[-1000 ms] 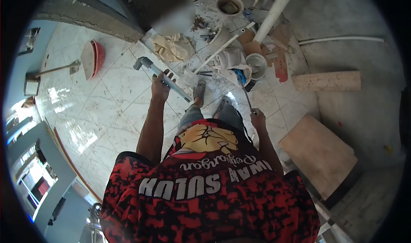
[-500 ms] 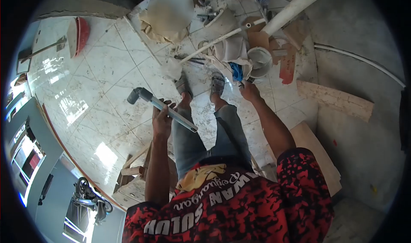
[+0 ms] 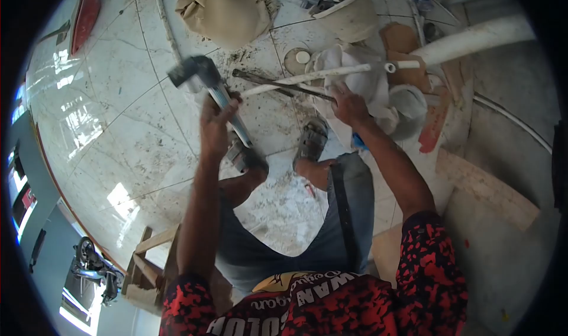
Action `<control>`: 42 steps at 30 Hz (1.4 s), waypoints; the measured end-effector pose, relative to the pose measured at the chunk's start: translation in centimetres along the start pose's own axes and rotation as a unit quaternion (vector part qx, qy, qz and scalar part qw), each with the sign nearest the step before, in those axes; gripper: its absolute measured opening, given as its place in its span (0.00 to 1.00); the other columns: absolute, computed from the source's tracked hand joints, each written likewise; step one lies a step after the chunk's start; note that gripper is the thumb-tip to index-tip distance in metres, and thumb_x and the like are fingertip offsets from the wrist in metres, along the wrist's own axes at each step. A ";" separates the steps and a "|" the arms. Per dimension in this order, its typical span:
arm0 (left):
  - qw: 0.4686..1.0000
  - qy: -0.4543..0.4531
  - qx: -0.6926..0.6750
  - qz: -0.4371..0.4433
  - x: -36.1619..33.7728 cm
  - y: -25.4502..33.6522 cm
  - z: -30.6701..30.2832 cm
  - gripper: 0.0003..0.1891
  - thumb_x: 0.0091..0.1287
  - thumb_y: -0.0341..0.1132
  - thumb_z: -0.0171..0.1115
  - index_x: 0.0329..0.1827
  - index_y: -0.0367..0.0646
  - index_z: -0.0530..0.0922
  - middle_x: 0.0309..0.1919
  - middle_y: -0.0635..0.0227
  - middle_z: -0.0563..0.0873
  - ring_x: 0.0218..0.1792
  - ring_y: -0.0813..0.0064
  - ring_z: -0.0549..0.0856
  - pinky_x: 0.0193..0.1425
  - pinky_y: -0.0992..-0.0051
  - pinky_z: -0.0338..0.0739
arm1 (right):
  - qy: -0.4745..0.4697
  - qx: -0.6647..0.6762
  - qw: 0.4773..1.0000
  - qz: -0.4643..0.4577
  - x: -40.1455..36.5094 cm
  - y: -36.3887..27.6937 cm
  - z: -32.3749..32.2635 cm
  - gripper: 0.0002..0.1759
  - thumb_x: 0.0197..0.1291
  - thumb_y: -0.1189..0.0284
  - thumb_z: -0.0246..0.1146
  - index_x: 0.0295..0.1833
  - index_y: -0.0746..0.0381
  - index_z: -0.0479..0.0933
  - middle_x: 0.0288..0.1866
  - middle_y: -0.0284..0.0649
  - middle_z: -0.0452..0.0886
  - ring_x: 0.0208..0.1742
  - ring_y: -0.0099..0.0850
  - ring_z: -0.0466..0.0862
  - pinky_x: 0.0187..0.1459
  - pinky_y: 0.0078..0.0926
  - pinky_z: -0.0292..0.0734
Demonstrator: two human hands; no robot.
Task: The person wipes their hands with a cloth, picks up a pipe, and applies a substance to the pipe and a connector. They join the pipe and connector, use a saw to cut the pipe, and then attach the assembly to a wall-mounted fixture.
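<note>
My left hand is closed around a grey pipe that carries a grey elbow fitting at its upper end; the pipe slants down toward my left sandal. My right hand reaches down to the floor and grips the end of a thin dark tool, which lies across a thin white pipe. A crumpled white sheet lies just beyond that hand. I am bent low over my own knees and sandalled feet.
A beige sack, a white bucket, a thick white pipe and cardboard scraps clutter the tiled floor ahead. A red pan lies far left. A wooden stool stands lower left, a wooden board on the right.
I have bent further down. My right hand moved left onto the floor clutter with the dark tool. My left hand has lifted the grey pipe forward, and it is blurred with motion.
</note>
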State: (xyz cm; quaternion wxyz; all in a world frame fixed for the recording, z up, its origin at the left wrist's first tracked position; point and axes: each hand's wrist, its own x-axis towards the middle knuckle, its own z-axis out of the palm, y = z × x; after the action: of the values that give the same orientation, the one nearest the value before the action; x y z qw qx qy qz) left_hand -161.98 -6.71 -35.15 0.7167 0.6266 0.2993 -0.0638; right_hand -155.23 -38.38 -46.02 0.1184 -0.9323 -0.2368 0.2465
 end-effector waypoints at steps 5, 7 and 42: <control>0.992 0.063 -0.002 0.110 7.1 1.5 -2.3 0.17 0.66 0.29 0.50 0.57 0.35 0.64 0.48 0.56 0.77 0.50 0.65 0.78 0.55 0.69 0.70 | -0.047 -0.120 0.992 -0.007 7.1 2.8 1.6 0.19 0.55 0.69 0.53 0.53 0.58 0.71 0.47 0.46 0.74 0.41 0.46 0.81 0.42 0.45 0.76; 0.980 0.050 -0.098 0.164 8.6 2.8 -2.3 0.17 0.66 0.29 0.53 0.56 0.35 0.65 0.44 0.58 0.79 0.48 0.66 0.78 0.51 0.71 0.71 | -0.061 -0.140 0.988 -0.011 7.7 3.5 2.1 0.17 0.55 0.70 0.54 0.51 0.58 0.72 0.46 0.45 0.74 0.40 0.45 0.81 0.41 0.44 0.76; 0.988 -0.002 -0.066 0.142 7.9 3.5 -3.4 0.16 0.62 0.33 0.57 0.49 0.34 0.69 0.35 0.62 0.77 0.35 0.76 0.77 0.41 0.75 0.72 | 0.098 -0.211 0.905 -0.357 7.8 1.5 -0.8 0.04 0.43 0.71 0.58 0.28 0.58 0.71 0.26 0.36 0.75 0.28 0.34 0.78 0.32 0.33 0.71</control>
State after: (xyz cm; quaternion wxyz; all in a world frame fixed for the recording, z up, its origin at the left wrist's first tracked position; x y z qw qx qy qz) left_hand -155.12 -0.54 -36.33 0.7586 0.6143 0.2093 0.0576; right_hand -148.25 -35.83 -49.02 0.0219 -0.8081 -0.5873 0.0400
